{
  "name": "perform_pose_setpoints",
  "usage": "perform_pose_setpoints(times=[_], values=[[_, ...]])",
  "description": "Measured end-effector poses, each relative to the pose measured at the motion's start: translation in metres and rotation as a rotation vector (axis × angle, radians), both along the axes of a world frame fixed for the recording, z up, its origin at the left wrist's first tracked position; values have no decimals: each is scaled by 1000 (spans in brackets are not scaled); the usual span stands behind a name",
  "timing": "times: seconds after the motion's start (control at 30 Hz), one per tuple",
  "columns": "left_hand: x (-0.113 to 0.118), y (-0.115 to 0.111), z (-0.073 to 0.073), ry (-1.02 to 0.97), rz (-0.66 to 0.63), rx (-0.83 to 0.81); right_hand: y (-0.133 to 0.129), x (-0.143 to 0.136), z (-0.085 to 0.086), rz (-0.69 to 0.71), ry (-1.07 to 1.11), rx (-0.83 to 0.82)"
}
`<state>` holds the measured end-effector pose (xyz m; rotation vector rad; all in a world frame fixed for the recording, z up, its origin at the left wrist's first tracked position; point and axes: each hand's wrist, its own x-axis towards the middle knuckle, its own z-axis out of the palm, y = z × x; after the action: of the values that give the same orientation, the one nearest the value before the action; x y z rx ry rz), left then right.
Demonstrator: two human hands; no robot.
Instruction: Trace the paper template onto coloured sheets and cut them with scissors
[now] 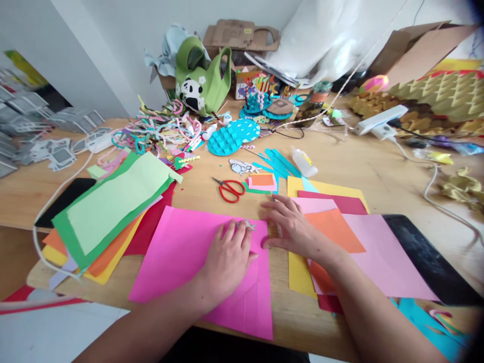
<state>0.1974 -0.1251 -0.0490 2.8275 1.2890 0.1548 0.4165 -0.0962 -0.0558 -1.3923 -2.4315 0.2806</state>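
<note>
My left hand (229, 259) lies flat on a sheet of bright pink paper (174, 257), fingers stretched out. Its fingertips press on a small grey-and-white paper cutout (248, 225), mostly hidden under them. At the sheet's right edge is my right hand (293, 227), its fingers apart and the thumb by the paper's edge. Part of a slim, pale thing (279, 230) shows below its fingers; I cannot make out what it is. Red-handled scissors (231, 191) lie beyond the pink sheet. A fish-like paper cutout (242, 167) and small layered paper rectangles (262, 180) lie farther back.
Stacked coloured paper (117, 201) lies left, with more sheets (385, 252) on the right over a black tablet-like slab (431, 257). A glue bottle (304, 161), blue paper strips (280, 162), a panda bag (202, 80) and a power strip (381, 120) stand or lie farther back.
</note>
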Motion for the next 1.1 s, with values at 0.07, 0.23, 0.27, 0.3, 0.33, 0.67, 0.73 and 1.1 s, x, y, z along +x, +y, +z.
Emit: perform_pose_setpoints(times=[0.07, 0.23, 0.27, 0.3, 0.33, 0.67, 0.73, 1.1], values=[[0, 0, 0, -3, -1, 0, 0, 0, 0, -2, -3, -4], [0, 1, 0, 7, -2, -5, 0, 0, 0, -4, -6, 2], [0, 1, 0, 12, 0, -6, 0, 0, 0, -4, -6, 4], [0, 1, 0, 18, 1, -9, 0, 0, -1, -3, -7, 6], [0, 0, 1, 24, 2, -13, 0, 0, -1, -3, -8, 7], [1, -1, 3, 40, 15, -24, -1, 0, 0, -2, 3, 7], [1, 0, 3, 41, 15, -32, -1, -1, 0, 4, 10, 11], [1, -1, 1, 43, 10, -13, -2, -5, 6, 39, 22, 36]])
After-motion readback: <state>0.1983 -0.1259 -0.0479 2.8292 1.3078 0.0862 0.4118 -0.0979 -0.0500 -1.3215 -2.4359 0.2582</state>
